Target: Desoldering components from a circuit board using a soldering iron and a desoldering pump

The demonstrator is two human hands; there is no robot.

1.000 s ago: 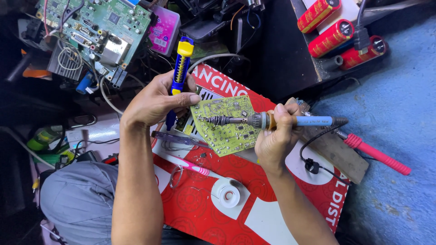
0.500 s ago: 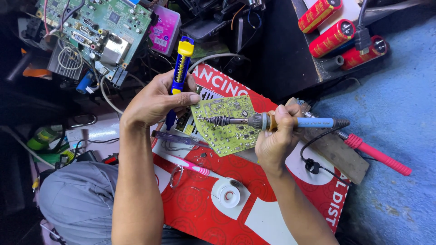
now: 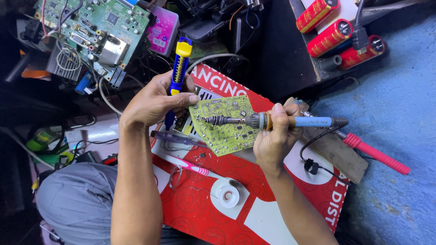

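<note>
My left hand (image 3: 154, 100) grips a blue and yellow desoldering pump (image 3: 178, 72), its tip pointing down beside the left edge of a yellow-green circuit board (image 3: 225, 129). My right hand (image 3: 272, 138) holds a soldering iron (image 3: 272, 121) by its blue and tan handle. The iron lies level, with its tip on the board's upper left part. The board rests on a red and white sign panel (image 3: 190, 204).
A solder reel (image 3: 228, 195), a pink toothbrush (image 3: 188, 165) and a clear pen (image 3: 175, 137) lie on the panel. A large green circuit board (image 3: 97, 27) sits top left, red cylinders (image 3: 336, 34) top right, a red-handled tool (image 3: 377, 154) on the blue floor at right.
Both hands and the iron stay almost still on the board; no clear change.
</note>
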